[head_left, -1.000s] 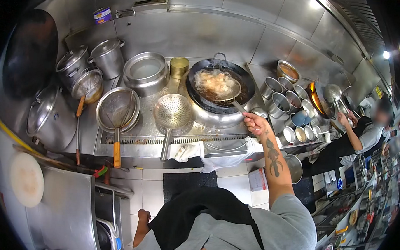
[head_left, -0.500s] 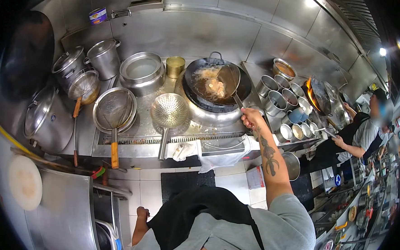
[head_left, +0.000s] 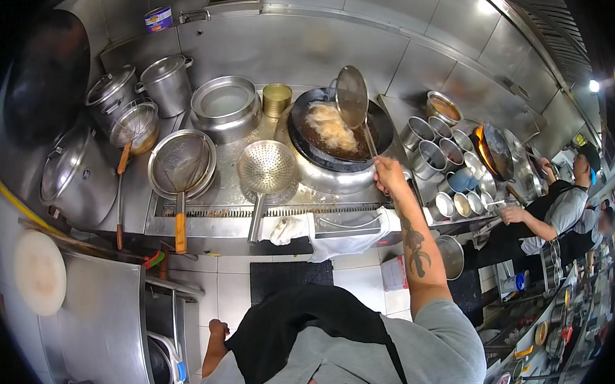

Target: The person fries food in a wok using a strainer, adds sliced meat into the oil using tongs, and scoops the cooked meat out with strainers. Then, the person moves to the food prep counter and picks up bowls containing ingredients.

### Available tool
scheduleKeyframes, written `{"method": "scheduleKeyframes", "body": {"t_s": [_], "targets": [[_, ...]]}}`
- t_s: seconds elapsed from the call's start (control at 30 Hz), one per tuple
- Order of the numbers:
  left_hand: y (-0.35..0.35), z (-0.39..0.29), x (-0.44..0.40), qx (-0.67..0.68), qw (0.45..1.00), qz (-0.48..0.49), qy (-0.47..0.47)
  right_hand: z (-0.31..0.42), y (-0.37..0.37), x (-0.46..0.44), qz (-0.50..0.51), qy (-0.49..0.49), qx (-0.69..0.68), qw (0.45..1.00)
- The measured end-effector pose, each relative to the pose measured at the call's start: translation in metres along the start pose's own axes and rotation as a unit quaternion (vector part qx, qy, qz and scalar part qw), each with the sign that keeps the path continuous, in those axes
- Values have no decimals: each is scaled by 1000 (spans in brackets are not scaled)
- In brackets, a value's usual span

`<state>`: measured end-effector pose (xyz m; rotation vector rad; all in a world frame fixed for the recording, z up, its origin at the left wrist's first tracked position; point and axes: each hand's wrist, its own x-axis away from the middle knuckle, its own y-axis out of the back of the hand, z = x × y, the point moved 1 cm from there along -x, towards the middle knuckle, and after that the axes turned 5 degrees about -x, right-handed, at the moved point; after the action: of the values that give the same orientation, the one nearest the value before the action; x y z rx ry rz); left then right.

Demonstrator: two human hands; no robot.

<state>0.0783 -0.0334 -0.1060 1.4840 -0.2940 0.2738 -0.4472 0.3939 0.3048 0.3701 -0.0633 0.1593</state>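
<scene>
My right hand (head_left: 390, 175) is closed round the handle of a round mesh skimmer (head_left: 352, 97). The skimmer's head is tilted up over the back of a black wok (head_left: 301, 132). In the wok, pale battered pieces of food (head_left: 330, 126) lie in bubbling dark oil, to the left of and below the skimmer. My left hand (head_left: 219, 327) hangs low beside the black apron, over the floor, with its fingers curled; whether they hold anything is hidden.
Left of the wok are a perforated ladle (head_left: 267, 167), a strainer on a bowl (head_left: 163, 168), a tin (head_left: 277, 100) and lidded pots (head_left: 167, 80). Metal cups (head_left: 430, 159) stand at right. Beyond them a co-worker (head_left: 564, 205) stands by a flaming wok (head_left: 497, 152).
The skimmer has risen from the oil to above the wok, tilting upright, as my right hand shifted slightly. The food has spread lower in the wok. My left hand has barely moved.
</scene>
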Motion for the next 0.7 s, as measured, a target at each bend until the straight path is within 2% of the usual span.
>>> {"method": "scheduleKeyframes", "body": {"t_s": [0.07, 0.17, 0.3, 0.33, 0.47, 0.6, 0.7], "targets": [[6, -4, 0, 29, 997, 49, 50, -6, -7, 3, 8, -26, 19, 999], [-5, 1, -7, 93, 989, 67, 98, -4, -8, -3, 49, -62, 12, 997], [-17, 7, -17, 246, 948, 75, 185, 0, -13, 4, -5, -38, -8, 999], [-19, 7, -20, 281, 934, 78, 205, -1, -14, 4, 12, -40, -2, 999], [-26, 7, -28, 428, 853, 78, 289, 0, -14, 8, 44, -48, -6, 998], [-30, 2, -38, 573, 734, 57, 361, -3, -12, 16, 24, -43, -34, 998], [-31, 0, -45, 642, 657, 34, 393, 0, -9, 23, 74, -73, -43, 994]]}}
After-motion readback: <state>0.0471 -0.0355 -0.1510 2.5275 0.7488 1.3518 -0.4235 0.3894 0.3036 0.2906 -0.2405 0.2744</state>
